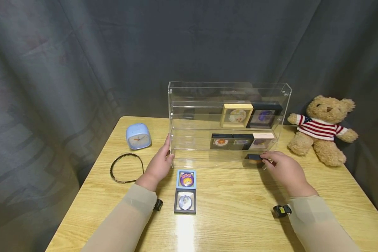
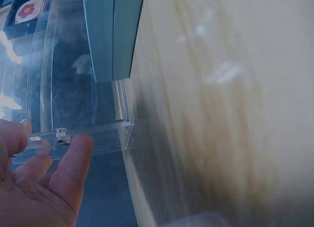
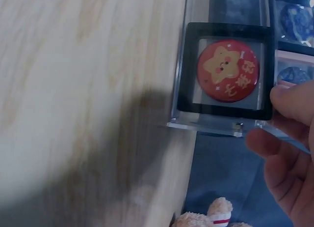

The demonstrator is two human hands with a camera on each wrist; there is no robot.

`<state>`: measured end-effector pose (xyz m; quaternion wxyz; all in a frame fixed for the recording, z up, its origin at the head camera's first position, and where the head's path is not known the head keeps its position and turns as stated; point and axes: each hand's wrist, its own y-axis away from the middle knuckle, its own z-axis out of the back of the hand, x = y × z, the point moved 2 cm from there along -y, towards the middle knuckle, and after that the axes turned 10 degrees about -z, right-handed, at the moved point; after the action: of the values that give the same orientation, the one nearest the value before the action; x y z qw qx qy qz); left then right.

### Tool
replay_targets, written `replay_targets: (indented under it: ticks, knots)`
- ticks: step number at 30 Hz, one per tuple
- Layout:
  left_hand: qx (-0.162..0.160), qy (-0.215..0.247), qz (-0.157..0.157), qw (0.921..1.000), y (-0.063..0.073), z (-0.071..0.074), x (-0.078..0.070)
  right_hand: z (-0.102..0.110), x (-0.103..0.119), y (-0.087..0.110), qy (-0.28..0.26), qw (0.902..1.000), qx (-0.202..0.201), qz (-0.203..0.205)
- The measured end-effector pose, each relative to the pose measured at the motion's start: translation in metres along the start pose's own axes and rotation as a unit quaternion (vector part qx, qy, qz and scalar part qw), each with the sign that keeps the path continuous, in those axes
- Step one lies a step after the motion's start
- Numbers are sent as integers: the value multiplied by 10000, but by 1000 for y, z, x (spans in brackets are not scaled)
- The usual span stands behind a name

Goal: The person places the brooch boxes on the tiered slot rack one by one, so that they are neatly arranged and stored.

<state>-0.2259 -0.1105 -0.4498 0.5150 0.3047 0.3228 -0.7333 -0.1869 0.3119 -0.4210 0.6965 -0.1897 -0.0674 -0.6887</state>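
A clear acrylic display case stands on the table, with framed badges on its tiers. My left hand touches the case's left side, its fingers along the side panel. At the bottom right tier stands a black-framed red badge with a yellow star on it. One fingertip of my right hand touches that frame's top outer corner, while the lower fingers lie beside the case's right end. Standing on the upper tiers are a cream frame, a black frame and several smaller-looking ones.
Before the case, a blue-framed bear badge and a black-framed round badge lie on the table. On the left are a blue alarm clock and a black headband. A teddy bear sits at the right.
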Motion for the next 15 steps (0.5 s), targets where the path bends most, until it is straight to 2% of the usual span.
replay_targets:
  ticks: [7, 11, 15]
  knots:
    - [39, 34, 25, 10000, 0, -1, 2, 4, 11, 2, -219, 9997, 20, -125]
    - [39, 21, 47, 10000, -1, 0, 1, 7, 31, 4, -491, 9988, -52, -15]
    - [45, 15, 69, 10000, -1, 0, 1, 1, 53, 4, -753, 9969, 89, 230]
